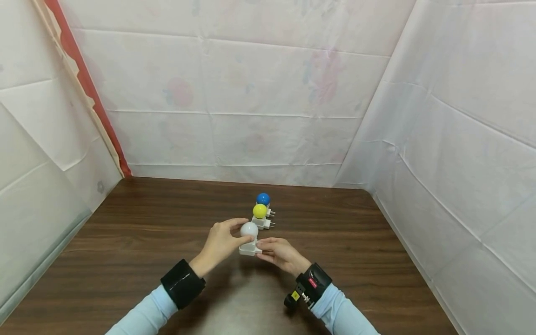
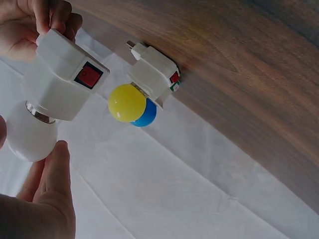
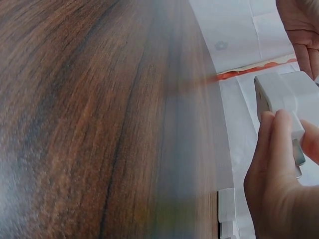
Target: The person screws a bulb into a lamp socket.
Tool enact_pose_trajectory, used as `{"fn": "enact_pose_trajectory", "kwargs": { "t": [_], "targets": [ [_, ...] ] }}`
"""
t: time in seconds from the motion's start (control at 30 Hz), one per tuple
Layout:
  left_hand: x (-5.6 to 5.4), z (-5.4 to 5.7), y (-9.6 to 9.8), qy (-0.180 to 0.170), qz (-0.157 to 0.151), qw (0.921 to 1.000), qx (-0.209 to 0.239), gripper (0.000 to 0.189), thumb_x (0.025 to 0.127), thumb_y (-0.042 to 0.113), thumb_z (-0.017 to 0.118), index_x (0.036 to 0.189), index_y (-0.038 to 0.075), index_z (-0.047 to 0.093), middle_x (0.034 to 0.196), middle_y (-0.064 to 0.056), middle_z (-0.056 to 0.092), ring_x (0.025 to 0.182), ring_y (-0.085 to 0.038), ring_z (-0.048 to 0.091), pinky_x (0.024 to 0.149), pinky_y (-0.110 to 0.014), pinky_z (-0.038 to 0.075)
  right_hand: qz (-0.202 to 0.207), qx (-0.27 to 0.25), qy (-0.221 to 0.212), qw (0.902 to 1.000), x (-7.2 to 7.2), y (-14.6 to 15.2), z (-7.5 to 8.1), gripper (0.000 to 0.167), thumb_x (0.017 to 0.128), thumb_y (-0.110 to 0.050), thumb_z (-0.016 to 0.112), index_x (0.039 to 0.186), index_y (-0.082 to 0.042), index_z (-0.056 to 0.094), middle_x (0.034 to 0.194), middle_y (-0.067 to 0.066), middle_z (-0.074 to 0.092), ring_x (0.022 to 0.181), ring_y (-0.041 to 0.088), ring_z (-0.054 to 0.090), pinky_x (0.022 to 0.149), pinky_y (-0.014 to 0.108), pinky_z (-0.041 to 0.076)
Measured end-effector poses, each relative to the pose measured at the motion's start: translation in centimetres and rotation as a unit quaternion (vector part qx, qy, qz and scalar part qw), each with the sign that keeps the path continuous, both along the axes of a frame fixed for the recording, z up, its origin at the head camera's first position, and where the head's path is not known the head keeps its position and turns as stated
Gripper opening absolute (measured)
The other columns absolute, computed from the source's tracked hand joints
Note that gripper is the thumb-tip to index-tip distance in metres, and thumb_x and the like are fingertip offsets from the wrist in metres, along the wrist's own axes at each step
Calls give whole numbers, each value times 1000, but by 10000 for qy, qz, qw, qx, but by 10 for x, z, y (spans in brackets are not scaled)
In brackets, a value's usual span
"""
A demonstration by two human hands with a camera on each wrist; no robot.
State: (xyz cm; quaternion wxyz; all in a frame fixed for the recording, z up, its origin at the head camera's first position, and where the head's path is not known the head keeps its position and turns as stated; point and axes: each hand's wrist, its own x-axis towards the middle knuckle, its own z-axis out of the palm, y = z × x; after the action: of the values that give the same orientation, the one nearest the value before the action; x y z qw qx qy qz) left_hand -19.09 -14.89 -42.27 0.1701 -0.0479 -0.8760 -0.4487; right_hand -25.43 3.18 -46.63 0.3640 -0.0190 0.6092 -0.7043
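Note:
Between the thumb and fingers of my left hand point(image 1: 222, 242) is a round white light bulb point(image 1: 249, 229), seated in a white plug-in lamp socket point(image 1: 247, 250). My right hand point(image 1: 284, 256) pinches that socket at its plug side, so the plug pins are mostly covered by fingers. The left wrist view shows a red rocker switch point(image 2: 90, 75) on the socket and a metal collar where the bulb enters it. In the right wrist view, thumb and fingertips grip the socket's plug end point(image 3: 298, 128).
Just beyond my hands, a yellow bulb point(image 1: 259, 211) and a blue bulb point(image 1: 263, 199) stand in white sockets on the brown wooden table point(image 1: 167, 209), their plug pins toward the right. White sheeting point(image 1: 251, 93) hangs behind the table and along both sides.

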Motion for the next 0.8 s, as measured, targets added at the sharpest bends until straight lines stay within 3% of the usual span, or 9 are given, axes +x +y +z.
{"fn": "enact_pose_trajectory", "kwargs": {
  "t": [0.4,0.63,0.8],
  "targets": [
    [-1,0,-4,-238,-335,9991,124,45,74,22,76,114,6,63,109,-11,67,96,-23,65,76,-33,55,55,-13,-32,10000,0,-1,1,30,89,-9,59,115,5,54,97,7,62,82,12,64,81,25,53],
    [-5,-1,-14,-651,-1113,9910,348,47,80,23,71,121,3,58,116,-14,63,103,-25,62,78,-31,54,62,71,-49,9999,1,0,-1,32,88,-10,61,115,5,54,97,8,63,82,12,64,82,25,52],
    [-7,3,-20,-880,-1601,9825,350,46,84,19,67,125,1,54,122,-17,58,112,-30,57,87,-41,50,87,112,-41,9999,2,0,-1,31,88,-10,61,114,5,55,97,9,63,81,13,64,81,26,53]
  ]
}}
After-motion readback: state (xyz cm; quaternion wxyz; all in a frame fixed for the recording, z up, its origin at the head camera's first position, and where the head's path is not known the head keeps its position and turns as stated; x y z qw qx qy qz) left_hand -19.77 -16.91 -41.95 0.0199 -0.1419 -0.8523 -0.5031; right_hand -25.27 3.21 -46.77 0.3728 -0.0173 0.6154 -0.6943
